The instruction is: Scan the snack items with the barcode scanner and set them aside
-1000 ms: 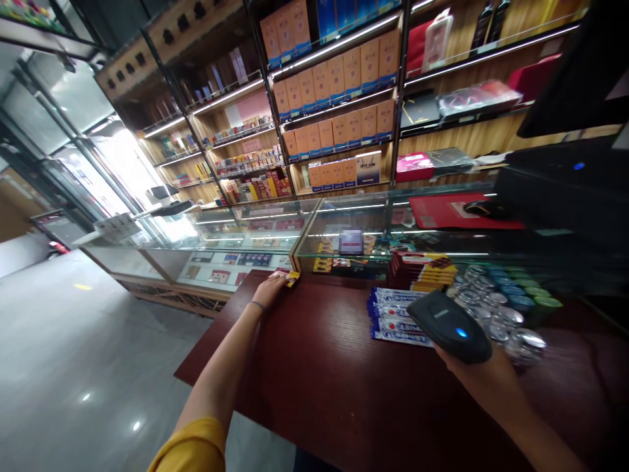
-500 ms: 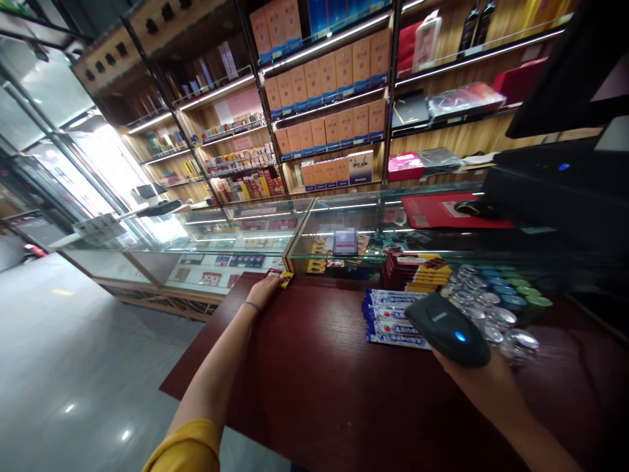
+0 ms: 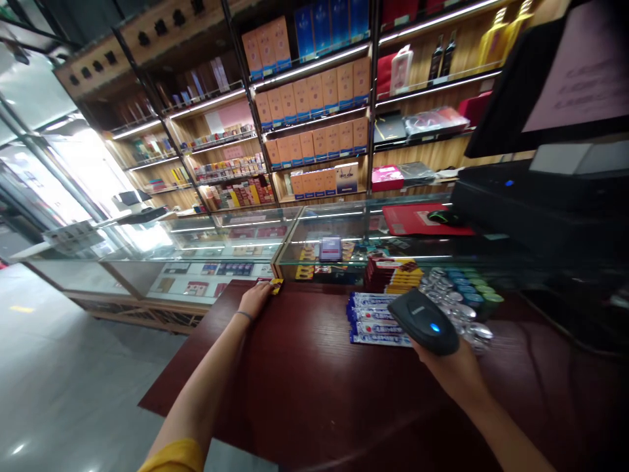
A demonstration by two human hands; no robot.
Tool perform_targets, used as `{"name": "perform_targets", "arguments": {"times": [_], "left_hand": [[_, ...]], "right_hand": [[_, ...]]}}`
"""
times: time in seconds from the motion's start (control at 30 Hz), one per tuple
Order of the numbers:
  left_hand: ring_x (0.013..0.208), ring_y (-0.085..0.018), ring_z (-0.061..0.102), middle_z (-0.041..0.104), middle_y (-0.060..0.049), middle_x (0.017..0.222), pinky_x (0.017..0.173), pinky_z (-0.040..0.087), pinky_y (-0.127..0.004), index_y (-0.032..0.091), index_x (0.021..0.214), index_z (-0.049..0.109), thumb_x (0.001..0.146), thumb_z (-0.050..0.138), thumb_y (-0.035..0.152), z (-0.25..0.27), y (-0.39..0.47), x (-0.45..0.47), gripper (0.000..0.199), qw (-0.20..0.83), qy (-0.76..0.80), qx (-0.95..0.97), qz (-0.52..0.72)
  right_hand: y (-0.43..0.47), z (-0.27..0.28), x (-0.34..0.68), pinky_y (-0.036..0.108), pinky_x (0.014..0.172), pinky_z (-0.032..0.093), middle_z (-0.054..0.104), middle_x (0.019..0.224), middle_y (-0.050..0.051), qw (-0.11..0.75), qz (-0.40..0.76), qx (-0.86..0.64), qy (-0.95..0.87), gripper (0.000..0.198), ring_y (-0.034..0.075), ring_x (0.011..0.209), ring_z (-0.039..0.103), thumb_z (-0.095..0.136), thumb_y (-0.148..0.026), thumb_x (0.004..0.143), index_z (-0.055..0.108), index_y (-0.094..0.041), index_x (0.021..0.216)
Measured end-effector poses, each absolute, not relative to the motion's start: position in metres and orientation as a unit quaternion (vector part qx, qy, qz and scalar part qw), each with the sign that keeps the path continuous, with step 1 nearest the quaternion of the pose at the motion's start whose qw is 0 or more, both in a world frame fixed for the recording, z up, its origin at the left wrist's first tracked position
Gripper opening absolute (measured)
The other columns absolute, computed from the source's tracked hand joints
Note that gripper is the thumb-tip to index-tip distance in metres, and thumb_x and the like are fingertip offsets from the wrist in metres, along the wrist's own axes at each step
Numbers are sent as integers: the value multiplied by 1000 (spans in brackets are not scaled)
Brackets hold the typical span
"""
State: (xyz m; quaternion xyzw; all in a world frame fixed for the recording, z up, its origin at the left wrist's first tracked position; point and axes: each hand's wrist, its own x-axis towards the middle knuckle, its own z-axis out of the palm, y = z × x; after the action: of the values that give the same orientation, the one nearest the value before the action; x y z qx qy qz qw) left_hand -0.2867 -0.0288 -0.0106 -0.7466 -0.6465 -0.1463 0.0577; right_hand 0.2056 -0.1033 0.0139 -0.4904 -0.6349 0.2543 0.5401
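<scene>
My left hand [image 3: 255,298] reaches to the far left edge of the dark red tabletop [image 3: 304,367]. Its fingers are closed over a small dark red and yellow snack packet [image 3: 277,286], covering part of it. In my right hand [image 3: 455,370] is a black barcode scanner [image 3: 423,321] with a lit blue light, held above the tabletop. Just left of the scanner lie several blue and white snack packets [image 3: 373,319] side by side. Behind them is a stack of red and yellow packets [image 3: 393,275], like the one under my left hand.
Several silver-topped cans [image 3: 459,312] and green-lidded ones [image 3: 491,297] stand right of the scanner. A glass display case [image 3: 236,239] borders the table's far side. A monitor [image 3: 565,78] and black machine [image 3: 521,203] stand at right, near a mouse [image 3: 442,217]. Stocked shelves [image 3: 314,118] line the wall.
The view has swung slightly, so the scene sits farther left and the monitor shows more. My left hand stays at the packet; my right still holds the scanner over the table.
</scene>
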Motion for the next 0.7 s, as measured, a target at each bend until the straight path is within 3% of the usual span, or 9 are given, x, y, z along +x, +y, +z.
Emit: {"name": "perform_targets", "arguments": {"times": [0.17, 0.33, 0.57, 0.7], "left_hand": [[127, -27, 56, 59, -11, 139, 108, 45, -41, 27, 129, 63, 94, 49, 20, -7, -27, -254, 38, 79, -626, -752, -190], [121, -31, 57, 62, -14, 125, 109, 44, -47, 24, 128, 64, 94, 51, 25, 15, -18, -160, 36, 75, -583, -730, -350], [126, -30, 57, 66, -11, 123, 121, 32, -46, 29, 103, 73, 79, 74, 15, 51, -8, 4, 27, -172, -375, -694, -590], [134, -29, 53, 66, -12, 128, 123, 29, -48, 27, 101, 73, 78, 73, 10, 54, -1, 62, 28, -219, -332, -695, -599]], "right_hand": [[-103, 27, 213, 41, 73, 62, 73, 73, 7, 596, 249, -514, -565, 28, 31, 87, 73, 72, -40, 76, 69, -22, 98], [-101, 38, 237, 38, 60, 59, 68, 60, 5, 617, 235, -529, -533, 26, 26, 61, 69, 71, -44, 78, 69, -20, 85], [-96, 49, 256, 36, 52, 55, 64, 53, 3, 636, 233, -556, -481, 24, 23, 49, 63, 73, -46, 74, 62, -24, 71], [-94, 50, 263, 35, 51, 53, 64, 55, 4, 631, 237, -563, -478, 25, 23, 48, 63, 70, -46, 76, 61, -24, 70]]}}
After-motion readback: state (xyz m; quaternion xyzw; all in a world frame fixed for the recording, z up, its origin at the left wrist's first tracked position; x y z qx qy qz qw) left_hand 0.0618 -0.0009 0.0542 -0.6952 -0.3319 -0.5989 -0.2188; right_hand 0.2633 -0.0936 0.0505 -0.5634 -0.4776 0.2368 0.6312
